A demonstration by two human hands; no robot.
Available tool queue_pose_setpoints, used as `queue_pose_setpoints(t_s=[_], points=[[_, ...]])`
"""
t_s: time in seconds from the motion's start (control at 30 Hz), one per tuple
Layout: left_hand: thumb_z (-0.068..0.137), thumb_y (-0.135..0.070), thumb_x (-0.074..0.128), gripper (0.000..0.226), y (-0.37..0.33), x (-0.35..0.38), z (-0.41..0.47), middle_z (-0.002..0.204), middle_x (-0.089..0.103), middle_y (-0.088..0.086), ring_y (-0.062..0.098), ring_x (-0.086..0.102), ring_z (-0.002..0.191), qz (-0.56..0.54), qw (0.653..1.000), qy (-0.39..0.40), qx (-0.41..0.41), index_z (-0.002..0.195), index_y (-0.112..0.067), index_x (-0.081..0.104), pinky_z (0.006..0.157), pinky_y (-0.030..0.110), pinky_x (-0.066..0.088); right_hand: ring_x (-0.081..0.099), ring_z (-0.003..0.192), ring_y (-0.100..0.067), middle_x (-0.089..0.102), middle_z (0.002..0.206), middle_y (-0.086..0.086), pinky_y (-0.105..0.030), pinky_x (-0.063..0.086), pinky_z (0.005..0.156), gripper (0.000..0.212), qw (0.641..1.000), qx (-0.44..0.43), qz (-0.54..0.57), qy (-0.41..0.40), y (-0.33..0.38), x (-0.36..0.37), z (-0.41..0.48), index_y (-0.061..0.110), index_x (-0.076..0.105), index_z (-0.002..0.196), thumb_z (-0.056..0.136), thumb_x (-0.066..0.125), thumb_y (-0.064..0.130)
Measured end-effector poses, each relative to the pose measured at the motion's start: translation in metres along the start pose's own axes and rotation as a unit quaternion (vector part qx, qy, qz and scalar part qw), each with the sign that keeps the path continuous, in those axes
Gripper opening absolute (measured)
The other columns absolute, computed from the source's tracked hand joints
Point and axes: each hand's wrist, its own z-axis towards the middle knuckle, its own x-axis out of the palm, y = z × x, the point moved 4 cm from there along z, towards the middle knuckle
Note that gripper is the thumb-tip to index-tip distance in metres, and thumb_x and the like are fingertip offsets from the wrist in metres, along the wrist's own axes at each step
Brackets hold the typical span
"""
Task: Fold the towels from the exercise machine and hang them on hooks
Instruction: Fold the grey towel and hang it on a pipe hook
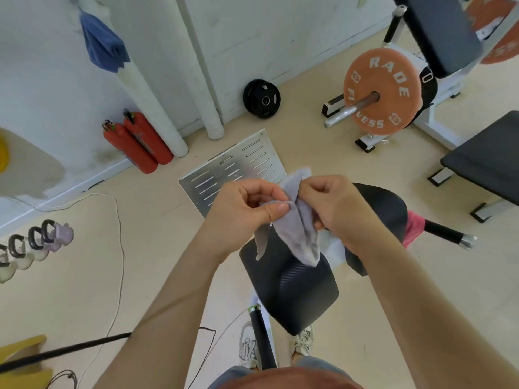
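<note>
A small grey towel [302, 228] hangs between both my hands above the black padded seat [292, 287] of the exercise machine. My left hand [241, 211] pinches one edge of it between thumb and curled fingers. My right hand [334, 209] grips the other edge, fingers curled round the cloth. The towel's lower end droops onto the seat. A pink towel [412, 227] lies draped on the machine behind my right forearm, partly hidden. A folded blue towel [102, 42] hangs on the white wall at the upper left.
Two red fire extinguishers [137, 141] lean against the wall. A slotted metal plate [236, 167] lies on the floor. An orange weight plate [383, 91] sits on a bar at the right, a black plate [261, 98] by the wall, kettlebells [33, 245] at left, cables across the floor.
</note>
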Motion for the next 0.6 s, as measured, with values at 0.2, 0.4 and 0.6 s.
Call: queue_pose_setpoints(t_s=[0.2, 0.4, 0.6], points=[[0.084, 0.005, 0.065, 0.016, 0.002, 0.014, -0.006, 0.063, 0.069, -0.003, 0.013, 0.06, 0.058, 0.005, 1.0, -0.011, -0.009, 0.082, -0.011, 0.066, 0.059, 0.021, 0.047, 0.062, 0.059, -0.025, 0.066, 0.062, -0.008, -0.047, 0.058, 0.062, 0.016, 0.994, -0.073, -0.013, -0.081, 0.003, -0.004, -0.008, 0.009, 0.072, 0.079, 0.09, 0.061, 0.011], [0.075, 0.001, 0.074, 0.012, -0.004, 0.018, -0.012, 0.072, 0.072, 0.004, 0.013, 0.065, 0.07, 0.049, 0.999, 0.01, 0.02, 0.079, -0.01, 0.074, 0.07, 0.027, 0.053, 0.052, 0.049, -0.015, 0.06, 0.053, -0.004, -0.038, 0.049, 0.054, 0.025, 0.99, -0.078, -0.079, -0.092, 0.001, -0.011, -0.011, 0.016, 0.07, 0.071, 0.091, 0.062, 0.028], [0.077, 0.007, 0.071, 0.022, -0.012, 0.024, -0.013, 0.068, 0.071, -0.004, 0.01, 0.063, 0.064, 0.006, 0.997, -0.06, 0.042, 0.076, -0.014, 0.073, 0.064, 0.019, 0.052, 0.065, 0.071, -0.03, 0.067, 0.07, -0.016, -0.044, 0.059, 0.075, 0.023, 0.997, -0.031, 0.075, 0.004, 0.013, -0.004, -0.021, 0.004, 0.074, 0.086, 0.094, 0.058, 0.019]])
